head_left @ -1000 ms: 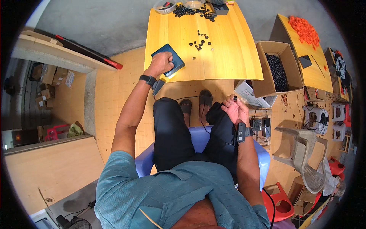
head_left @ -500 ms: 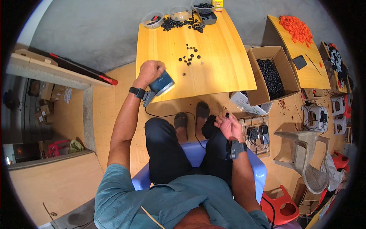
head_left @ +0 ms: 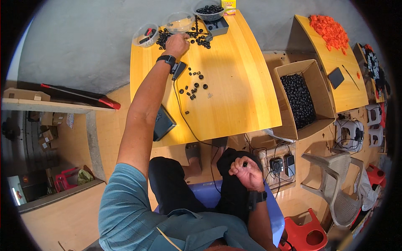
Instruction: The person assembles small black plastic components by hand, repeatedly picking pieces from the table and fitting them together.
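Observation:
My left hand (head_left: pixel 177 45) reaches to the far left of the yellow table and touches a pile of small round black parts (head_left: pixel 204 42). Its fingers bend down and away from view, so whether they grip a part is hidden. Over my right thigh, my right hand (head_left: pixel 250 175) is palm up, pinching a small black cylindrical part (head_left: pixel 245 164) between thumb and fingers. A dark, flat rectangular case (head_left: pixel 162 124) lies at the table's near left edge, partly behind my left forearm. Several loose black parts (head_left: pixel 196 85) are scattered mid-table.
Clear plastic bowls (head_left: pixel 145 41) and a grey tray (head_left: pixel 217 27) stand along the table's (head_left: pixel 243 88) far edge. To the right, an open cardboard box (head_left: pixel 320 100) holds many black parts. A cable (head_left: pixel 181 100) trails from my left wrist across the table. Beyond are an orange heap (head_left: pixel 328 31) and a chair (head_left: pixel 335 180).
My left hand has let go of the dark flat case at the near left edge and moved far across to the black pile. My right hand still pinches its part. The view has shifted.

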